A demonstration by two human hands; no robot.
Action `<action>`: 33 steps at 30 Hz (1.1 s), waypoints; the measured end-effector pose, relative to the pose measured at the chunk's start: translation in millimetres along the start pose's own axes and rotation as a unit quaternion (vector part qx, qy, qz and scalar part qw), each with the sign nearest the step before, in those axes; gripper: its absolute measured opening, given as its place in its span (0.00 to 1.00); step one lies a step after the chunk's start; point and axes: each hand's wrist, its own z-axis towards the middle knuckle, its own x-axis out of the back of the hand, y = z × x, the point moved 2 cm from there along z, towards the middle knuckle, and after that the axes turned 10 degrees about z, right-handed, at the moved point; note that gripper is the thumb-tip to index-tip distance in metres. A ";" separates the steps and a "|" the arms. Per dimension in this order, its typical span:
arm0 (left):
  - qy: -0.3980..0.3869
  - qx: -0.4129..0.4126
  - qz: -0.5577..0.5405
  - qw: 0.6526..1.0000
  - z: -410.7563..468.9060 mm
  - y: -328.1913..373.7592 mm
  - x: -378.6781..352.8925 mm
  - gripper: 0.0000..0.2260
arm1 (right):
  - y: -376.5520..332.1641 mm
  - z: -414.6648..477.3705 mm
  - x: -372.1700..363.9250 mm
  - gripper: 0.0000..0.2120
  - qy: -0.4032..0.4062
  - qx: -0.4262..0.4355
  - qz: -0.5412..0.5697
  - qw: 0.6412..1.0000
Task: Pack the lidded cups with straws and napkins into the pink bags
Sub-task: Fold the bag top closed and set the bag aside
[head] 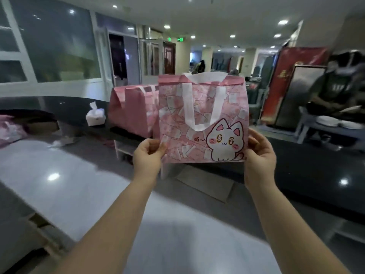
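A glossy dark counter [316, 171] sweeps across the frame from 9 to 3 o'clock, with a pale tabletop [59, 171] below it at 7 o'clock. At centre, a person holds up a pink bag [201, 119] printed with a white cartoon cat, clear of any surface, its white handle [201, 107] hanging down the front. A second pink bag [130, 111] stands on the counter just behind it, at 10 o'clock from the first. The left hand [148, 155] pinches the raised bag's lower left corner between thumb and fingers. The right hand [258, 155] grips the lower right edge, its fingers curled behind the panel. A white napkin pack [95, 116] sits on the counter at 9 o'clock.

The step appears to be readying or setting down this bag. Done well, it likely means keeping the base level, both corners held evenly, and landing it upright beside its twin.

No cups or straws are in view. The bag's mouth faces away, so its contents cannot be told. A figure [333, 86] at 2 o'clock is blurred.
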 end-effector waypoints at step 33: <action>-0.118 -0.102 0.163 0.974 4.6 -72.4 -246.6 0.24 | 47.6 82.2 156.7 0.39 -0.001 -0.141 -0.266 0.954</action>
